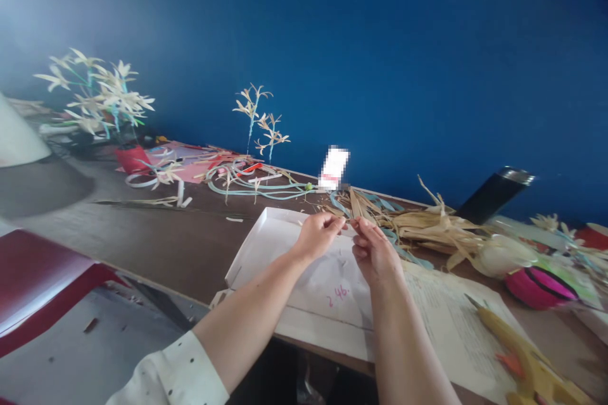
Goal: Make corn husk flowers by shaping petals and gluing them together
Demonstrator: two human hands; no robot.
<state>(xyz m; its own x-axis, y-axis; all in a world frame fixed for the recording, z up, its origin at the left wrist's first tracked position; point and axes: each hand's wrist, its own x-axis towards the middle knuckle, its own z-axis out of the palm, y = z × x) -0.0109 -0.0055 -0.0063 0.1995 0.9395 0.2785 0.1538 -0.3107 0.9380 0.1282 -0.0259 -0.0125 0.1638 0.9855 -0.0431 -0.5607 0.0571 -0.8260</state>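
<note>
My left hand (319, 234) and my right hand (375, 252) meet above a shallow white box lid (266, 237) on the brown table. Both pinch a thin pale straw strip (350, 220) between fingertips, fingers closed. Just beyond the hands lies a heap of dried straw leaves (427, 228) mixed with light blue strips. Pink handwriting shows on the white sheet under my wrists.
Straw flower sprigs (259, 115) stand by the blue wall, a bigger bunch (102, 96) in a red pot at left. Coiled blue and white strips (247, 183), a black flask (494, 195), a pink object (539, 286), a yellow tool (522, 354), printed paper and a dark red folder (33, 278) surround the box.
</note>
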